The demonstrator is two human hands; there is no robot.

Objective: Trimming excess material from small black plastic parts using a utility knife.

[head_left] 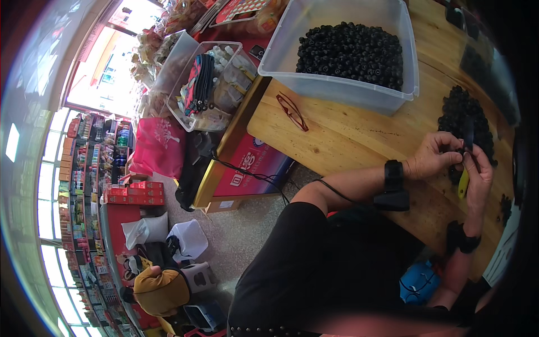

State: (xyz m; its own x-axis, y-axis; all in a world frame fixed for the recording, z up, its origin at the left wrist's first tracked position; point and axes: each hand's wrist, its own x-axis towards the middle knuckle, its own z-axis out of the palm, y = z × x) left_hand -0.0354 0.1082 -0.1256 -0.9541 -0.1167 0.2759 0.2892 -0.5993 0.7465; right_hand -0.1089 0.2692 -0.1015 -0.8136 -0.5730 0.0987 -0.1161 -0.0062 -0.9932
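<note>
My left hand (438, 155) is closed in a pinch above the wooden table, on a small dark piece mostly hidden by the fingertips. My right hand (479, 173) meets it there, wrapped round a knife with a yellow handle (464, 184). Its dark blade (469, 133) points away from me, up past the fingers. Just beyond and under both hands lies a pile of small black round pieces (457, 106). A few more black pieces (506, 208) lie to the right of my right hand.
A translucent plastic tub (337, 90) half full of similar black pieces stands at the far side of the table (359, 137). Red-framed glasses (292, 111) lie before it. Another clear container (488, 73) is at the far right. A cable runs from my left wrist device (393, 188). A person in a mustard top (163, 292) is at left.
</note>
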